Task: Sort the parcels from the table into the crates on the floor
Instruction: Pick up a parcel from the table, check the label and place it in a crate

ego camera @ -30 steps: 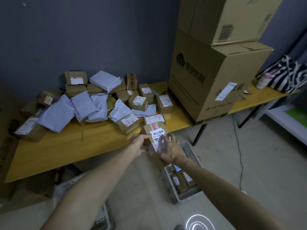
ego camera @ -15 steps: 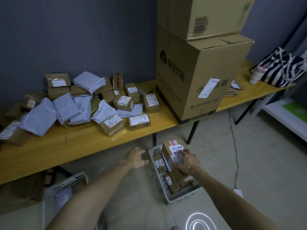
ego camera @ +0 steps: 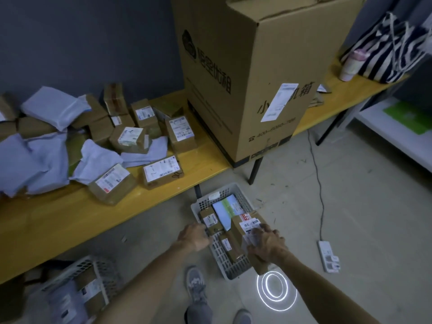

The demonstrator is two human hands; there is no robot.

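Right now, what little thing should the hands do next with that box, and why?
Probably lower the brown parcel a bit further and let go. The right hand grips it over the right side of the white crate, which already holds several parcels, while the left hand rests at the crate's left rim. It looks like the parcel is not yet settled inside.

Both bare forearms reach forward and down from the bottom of the frame. The right hand (ego camera: 266, 245) is curled, fingers wrapped over the top of a brown parcel (ego camera: 243, 226) it grips from above. The left hand (ego camera: 194, 236) is held lower left of it, knuckles up, fingers bent loosely downward at a crate's (ego camera: 198, 204) rim, whether touching it is unclear.
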